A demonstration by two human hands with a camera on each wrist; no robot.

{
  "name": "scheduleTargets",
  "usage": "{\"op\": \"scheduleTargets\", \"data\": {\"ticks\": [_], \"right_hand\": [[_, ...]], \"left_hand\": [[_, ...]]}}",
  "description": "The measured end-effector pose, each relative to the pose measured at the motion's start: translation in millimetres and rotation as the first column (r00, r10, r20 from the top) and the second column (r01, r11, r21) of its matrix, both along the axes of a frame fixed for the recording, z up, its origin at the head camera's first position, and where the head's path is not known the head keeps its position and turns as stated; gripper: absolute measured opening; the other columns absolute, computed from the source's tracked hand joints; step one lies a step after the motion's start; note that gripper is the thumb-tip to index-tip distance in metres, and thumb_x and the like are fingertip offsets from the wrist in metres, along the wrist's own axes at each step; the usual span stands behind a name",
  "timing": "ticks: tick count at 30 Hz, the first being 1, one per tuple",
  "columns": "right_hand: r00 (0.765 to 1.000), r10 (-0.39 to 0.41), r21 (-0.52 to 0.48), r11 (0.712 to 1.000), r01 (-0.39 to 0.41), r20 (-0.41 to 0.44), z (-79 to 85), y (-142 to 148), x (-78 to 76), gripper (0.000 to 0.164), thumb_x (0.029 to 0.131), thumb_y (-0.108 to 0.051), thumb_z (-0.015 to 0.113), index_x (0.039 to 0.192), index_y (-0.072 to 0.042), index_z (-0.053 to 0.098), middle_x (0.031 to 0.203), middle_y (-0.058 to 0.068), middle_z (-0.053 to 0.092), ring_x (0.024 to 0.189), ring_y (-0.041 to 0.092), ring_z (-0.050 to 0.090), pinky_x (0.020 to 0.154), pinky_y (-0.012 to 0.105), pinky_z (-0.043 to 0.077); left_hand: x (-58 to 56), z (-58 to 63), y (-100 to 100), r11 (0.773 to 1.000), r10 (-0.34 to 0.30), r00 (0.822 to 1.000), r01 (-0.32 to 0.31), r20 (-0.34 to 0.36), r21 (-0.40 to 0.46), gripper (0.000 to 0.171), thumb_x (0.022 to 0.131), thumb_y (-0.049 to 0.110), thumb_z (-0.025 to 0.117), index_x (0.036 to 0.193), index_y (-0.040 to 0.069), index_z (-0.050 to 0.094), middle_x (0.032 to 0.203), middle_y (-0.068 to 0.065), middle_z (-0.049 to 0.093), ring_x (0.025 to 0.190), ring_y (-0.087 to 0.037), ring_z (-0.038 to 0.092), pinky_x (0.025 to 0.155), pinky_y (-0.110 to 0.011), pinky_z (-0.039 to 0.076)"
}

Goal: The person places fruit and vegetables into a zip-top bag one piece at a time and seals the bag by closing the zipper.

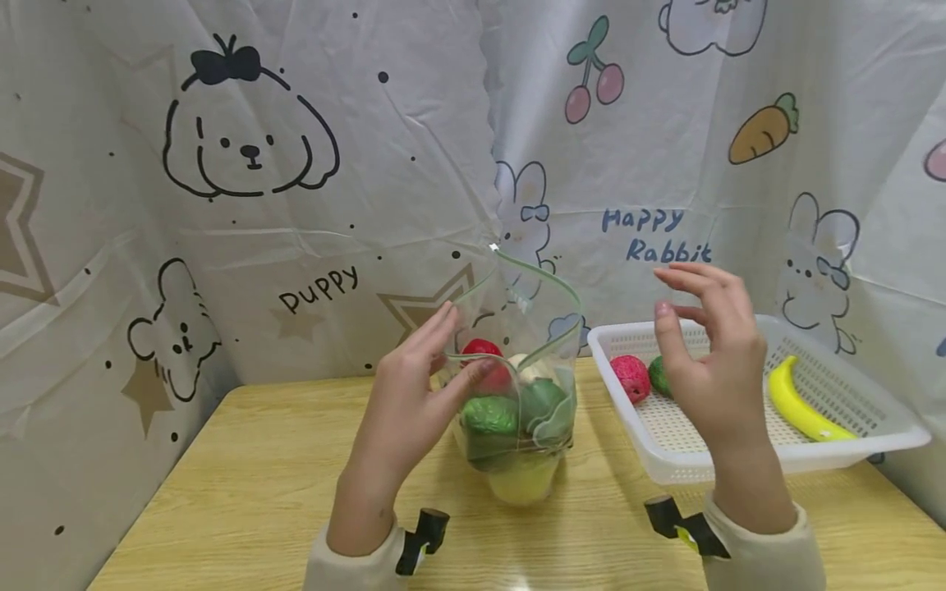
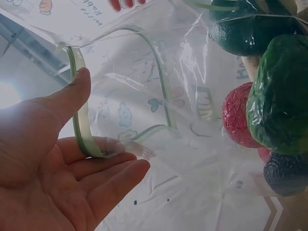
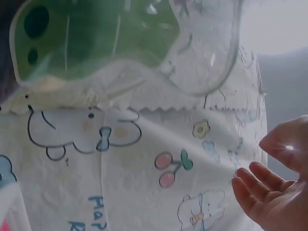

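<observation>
Plastic bag (image 1: 565, 361), clear and open-mouthed, stands before a cartoon-printed curtain (image 1: 414, 139), on a wooden table (image 1: 273, 476), beside a white basket (image 1: 676, 469). A person's left hand (image 1: 406, 386) pinches its green rim (image 2: 83, 122) between thumb and fingers; the right hand (image 1: 713, 353), free of any load, is raised near the basket, fingers loosely bent. Yellow banana (image 1: 801, 406) lies in the basket. Inside the bag sit a crinkled green vegetable (image 1: 491, 414) and a smaller red one (image 2: 237, 115). Basket's green piece (image 1: 658, 377) is partly hidden behind the right hand.

The left hand (image 1: 408, 386) holds a clear bag (image 1: 579, 312) beside a white basket (image 1: 674, 468).
</observation>
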State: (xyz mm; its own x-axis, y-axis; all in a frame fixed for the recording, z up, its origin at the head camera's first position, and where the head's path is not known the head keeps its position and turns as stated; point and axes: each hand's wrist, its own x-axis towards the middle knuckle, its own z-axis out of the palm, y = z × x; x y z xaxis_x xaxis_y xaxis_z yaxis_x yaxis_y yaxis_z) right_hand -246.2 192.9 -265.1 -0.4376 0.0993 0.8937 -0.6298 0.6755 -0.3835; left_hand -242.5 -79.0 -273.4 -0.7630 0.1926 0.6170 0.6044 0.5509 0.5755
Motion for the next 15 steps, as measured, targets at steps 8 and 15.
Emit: {"op": "scheduleTargets", "data": {"ticks": [8, 15], "right_hand": [[0.963, -0.075, 0.108, 0.993, 0.048, 0.26, -4.6, 31.0, -11.8, 0.034, 0.091, -0.013, 0.056, 0.125, -0.008, 0.057, 0.129, 0.02, 0.05, 0.108, 0.032, 0.051, 0.087, 0.036, 0.057], [0.871, -0.139, 0.304, 0.953, -0.013, 0.472, -30.2, 43.9, -25.8, 0.038, 0.091, -0.017, 0.056, 0.127, -0.003, 0.051, 0.126, 0.03, 0.046, 0.105, 0.043, 0.049, 0.077, 0.066, 0.053]], "left_hand": [[-0.1, 2.9, -3.9, 1.0, 0.012, 1.0, -0.012, 0.001, -0.005, 0.063, 0.086, 0.039, 0.062, 0.138, 0.007, 0.044, 0.148, -0.007, 0.04, 0.13, -0.017, 0.04, 0.091, -0.032, 0.054], [0.6, 2.7, -6.9, 1.0, 0.009, 1.0, -0.009, -0.002, -0.028, 0.06, 0.088, 0.035, 0.061, 0.138, 0.006, 0.044, 0.148, -0.008, 0.04, 0.125, -0.019, 0.047, 0.09, -0.035, 0.055]]}}
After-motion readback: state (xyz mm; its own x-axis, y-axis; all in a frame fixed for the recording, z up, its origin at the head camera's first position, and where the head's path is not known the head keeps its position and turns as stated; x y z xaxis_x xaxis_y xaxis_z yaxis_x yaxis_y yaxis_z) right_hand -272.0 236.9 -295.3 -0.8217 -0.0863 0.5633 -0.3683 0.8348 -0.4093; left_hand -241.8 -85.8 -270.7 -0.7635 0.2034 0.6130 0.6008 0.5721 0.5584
